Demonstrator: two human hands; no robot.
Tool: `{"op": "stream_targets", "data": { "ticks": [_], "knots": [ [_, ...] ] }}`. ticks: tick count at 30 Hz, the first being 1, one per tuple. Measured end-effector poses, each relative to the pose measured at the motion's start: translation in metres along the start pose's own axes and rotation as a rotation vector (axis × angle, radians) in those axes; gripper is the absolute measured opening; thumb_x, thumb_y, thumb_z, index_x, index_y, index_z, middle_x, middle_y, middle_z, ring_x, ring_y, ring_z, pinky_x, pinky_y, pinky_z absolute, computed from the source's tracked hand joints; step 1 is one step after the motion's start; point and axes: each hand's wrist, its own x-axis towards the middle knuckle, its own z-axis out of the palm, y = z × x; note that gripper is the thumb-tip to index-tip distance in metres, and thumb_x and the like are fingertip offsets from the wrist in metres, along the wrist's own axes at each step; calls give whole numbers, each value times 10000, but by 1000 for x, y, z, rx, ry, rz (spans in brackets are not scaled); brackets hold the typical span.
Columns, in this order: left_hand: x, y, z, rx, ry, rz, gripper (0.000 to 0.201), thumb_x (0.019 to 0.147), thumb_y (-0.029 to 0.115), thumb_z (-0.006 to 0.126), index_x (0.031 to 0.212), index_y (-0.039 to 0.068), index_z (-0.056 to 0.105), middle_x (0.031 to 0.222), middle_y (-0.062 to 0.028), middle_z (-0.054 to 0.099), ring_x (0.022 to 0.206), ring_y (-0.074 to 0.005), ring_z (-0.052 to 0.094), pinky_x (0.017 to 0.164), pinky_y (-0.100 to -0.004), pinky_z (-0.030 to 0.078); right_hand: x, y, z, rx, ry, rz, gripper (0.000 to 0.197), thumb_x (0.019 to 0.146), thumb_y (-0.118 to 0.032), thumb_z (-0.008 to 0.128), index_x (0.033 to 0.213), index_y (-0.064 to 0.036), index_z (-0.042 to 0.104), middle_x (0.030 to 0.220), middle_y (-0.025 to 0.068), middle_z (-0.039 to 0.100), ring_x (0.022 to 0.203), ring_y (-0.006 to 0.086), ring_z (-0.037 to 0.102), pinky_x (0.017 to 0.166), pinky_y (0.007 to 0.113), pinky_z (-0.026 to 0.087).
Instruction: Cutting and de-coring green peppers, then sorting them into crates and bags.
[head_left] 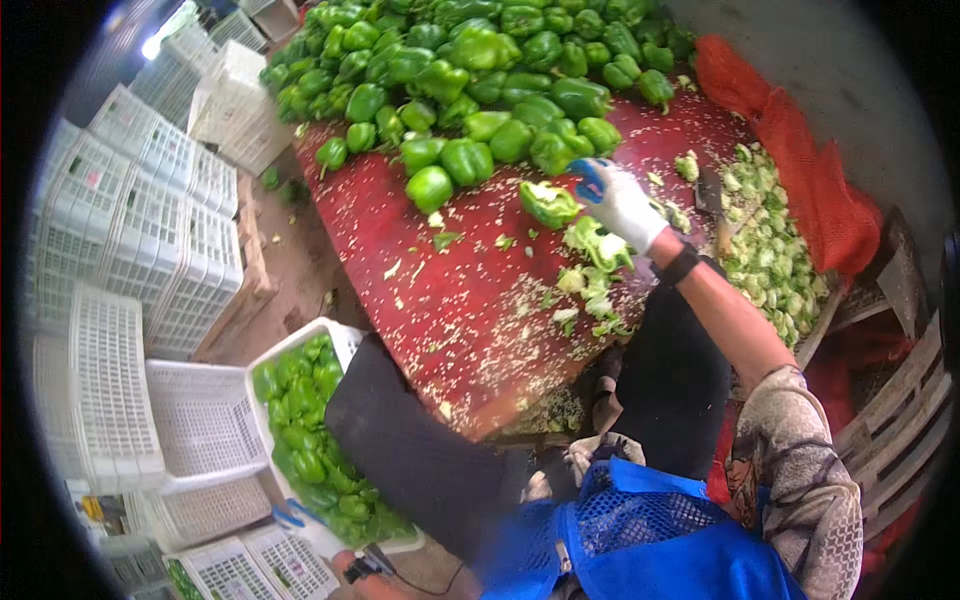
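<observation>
My right hand (622, 205), in a white glove with blue fingertips, is held over the red table (370, 225). Its fingers are bent but apart, and nothing shows between them. Just left of it lies a cut green bell pepper (548, 204) with pale flesh exposed. Pepper scraps (600, 250) are scattered below the hand. Whole green bell peppers (480, 90) are heaped beyond it. At the lower left, my left hand (308, 528), gloved alike, has its blue fingers stretched out beside a white crate (258, 360) full of green peppers (310, 440).
Pale pepper cores (770, 250) are piled on the right, with a dark flat blade (708, 190) beside them. Red mesh sacking (800, 150) drapes the right edge. White plastic crates (110, 370) are stacked at left. A wooden pallet (900, 430) stands at lower right.
</observation>
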Motion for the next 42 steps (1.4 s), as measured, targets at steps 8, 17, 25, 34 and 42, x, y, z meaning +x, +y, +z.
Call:
{"op": "stream_targets", "data": {
  "ticks": [8,17,25,34,42],
  "knots": [
    [-51,320,-77,-1363,-499,247,526,996,287,501,1448,46,384,1421,-117,453,1267,-278,479,1042,-436,425,-10,6,78,-429,-299,-205,353,784,-189,693,1112,-74,631,1006,159,648,912,349,629,794,478,488],
    [-131,433,49,-1835,-2051,-682,686,939,617,432,1393,104,466,1403,-167,497,1242,-372,525,1056,-639,374,-54,-101,3,-6,-332,-882,477,736,-57,648,1196,-167,583,1327,66,515,1273,278,456,1052,507,352],
    [-159,437,57,-1845,-1254,-226,485,1022,398,438,1343,45,522,1229,-84,611,1086,-215,609,943,-368,506,-70,-119,12,444,-412,-167,368,885,-271,650,1169,-56,557,981,192,642,862,378,640,739,446,519],
    [-146,435,35,-1585,-1199,259,626,1007,457,447,1512,129,275,1370,-125,496,1116,-240,600,872,-375,569,-84,-109,41,697,-477,-218,474,775,-140,746,1208,-71,569,993,175,673,882,369,661,746,409,532],
    [-148,430,47,-1526,-1385,-81,325,940,153,626,1226,4,585,935,-61,679,769,-126,651,737,-274,543,-98,-113,52,481,-618,-270,457,753,-141,728,1177,-66,572,837,155,654,754,346,653,659,429,518]
  ]
}}
